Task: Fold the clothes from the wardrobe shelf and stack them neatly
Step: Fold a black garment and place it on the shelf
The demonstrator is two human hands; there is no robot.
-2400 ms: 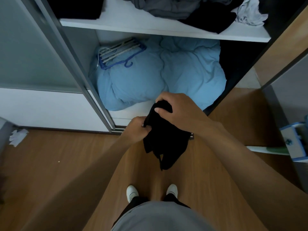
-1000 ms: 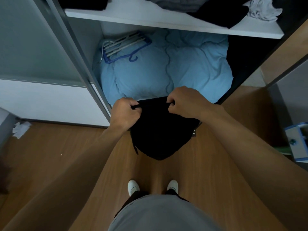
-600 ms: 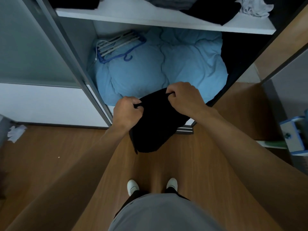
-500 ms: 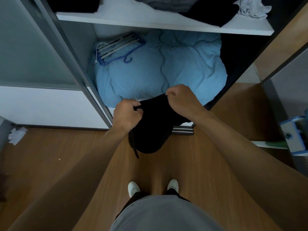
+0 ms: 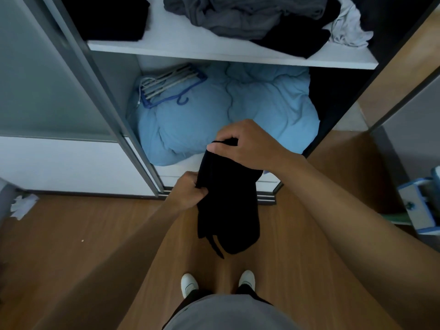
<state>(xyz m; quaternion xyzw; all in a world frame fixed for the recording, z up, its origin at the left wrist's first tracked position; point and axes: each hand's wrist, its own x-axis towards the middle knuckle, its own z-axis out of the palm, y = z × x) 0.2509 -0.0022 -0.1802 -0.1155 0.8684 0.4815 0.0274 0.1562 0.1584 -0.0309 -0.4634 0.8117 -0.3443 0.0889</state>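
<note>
Wooden floor [image 5: 71, 234] before the open wardrobe [image 5: 102, 96]: a black garment [image 5: 228, 206] hung mid-fold between two hands.

The right hand [image 5: 247, 146] pinched the garment's top edge up high, thumb laid across the cloth. The left hand [image 5: 188, 194] gripped its side lower down, so it fell in a narrow doubled length, clear of the floor, with a thin cord dangling at the bottom. It was held in the air like that, I judged, because nothing flat lay within reach to fold on. On the shelf [image 5: 166, 47] above, a rumpled heap [image 5: 238, 17] of grey, black and white clothes lay unfolded to the right. A dark pile [image 5: 107, 17] at the left looked squared off, with bare shelf between, likely room for this piece.
</note>
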